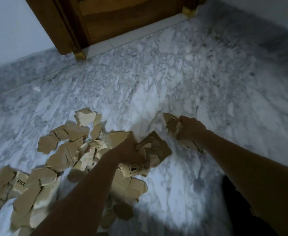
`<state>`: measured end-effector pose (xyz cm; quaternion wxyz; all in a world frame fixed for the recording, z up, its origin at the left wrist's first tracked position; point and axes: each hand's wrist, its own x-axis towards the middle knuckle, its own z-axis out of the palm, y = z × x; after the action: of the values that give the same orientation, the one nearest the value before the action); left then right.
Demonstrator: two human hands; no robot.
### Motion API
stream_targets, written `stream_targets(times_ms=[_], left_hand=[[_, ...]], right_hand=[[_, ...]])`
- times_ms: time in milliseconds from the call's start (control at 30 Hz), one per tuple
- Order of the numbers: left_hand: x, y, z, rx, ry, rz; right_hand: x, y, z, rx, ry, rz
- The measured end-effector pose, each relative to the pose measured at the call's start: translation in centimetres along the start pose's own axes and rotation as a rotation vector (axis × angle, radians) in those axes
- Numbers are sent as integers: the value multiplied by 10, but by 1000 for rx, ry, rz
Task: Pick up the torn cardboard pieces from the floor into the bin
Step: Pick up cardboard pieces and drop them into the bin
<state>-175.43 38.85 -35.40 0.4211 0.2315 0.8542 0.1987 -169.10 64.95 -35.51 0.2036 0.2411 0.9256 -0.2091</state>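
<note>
Torn brown cardboard pieces (66, 150) lie in a loose heap on the white marble floor (173, 79), spread from the middle to the lower left. My left hand (131, 150) is over the heap's right side, fingers closed on a bunch of cardboard pieces (158, 147), one with printed symbols below the hand. My right hand (190, 128) is raised to the right of the heap and grips its own bundle of cardboard pieces (171, 124). No bin is in view.
A brown wooden door (122, 19) with its frame stands at the back, a pale threshold strip (139, 34) below it. Pale walls run left and right. A small white scrap (37, 89) lies at the far left. Dark clothing (238, 210) shows at lower right.
</note>
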Motion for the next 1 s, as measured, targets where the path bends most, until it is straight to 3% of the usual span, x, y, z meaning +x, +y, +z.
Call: stream_targets(times_ms=[133, 267, 467, 567, 633, 767, 900, 1000], left_hand=[[24, 12, 38, 282, 14, -14], [27, 14, 46, 105, 62, -58], [22, 1, 54, -20, 85, -65], [15, -2, 48, -88, 126, 36], [11, 0, 40, -164, 164, 58], [13, 20, 17, -326, 189, 135], [11, 78, 4, -463, 89, 280], [3, 147, 10, -478, -57, 454]], right_hand=[[-30, 41, 32, 70, 34, 127], [-45, 54, 60, 105, 137, 256], [-47, 53, 57, 126, 88, 287], [-48, 61, 54, 200, 20, 291], [-49, 66, 48, 350, -31, 259], [-69, 68, 25, 1020, 59, 203], [-100, 67, -13, 1327, 160, 255], [-142, 79, -39, 1464, 329, 265]])
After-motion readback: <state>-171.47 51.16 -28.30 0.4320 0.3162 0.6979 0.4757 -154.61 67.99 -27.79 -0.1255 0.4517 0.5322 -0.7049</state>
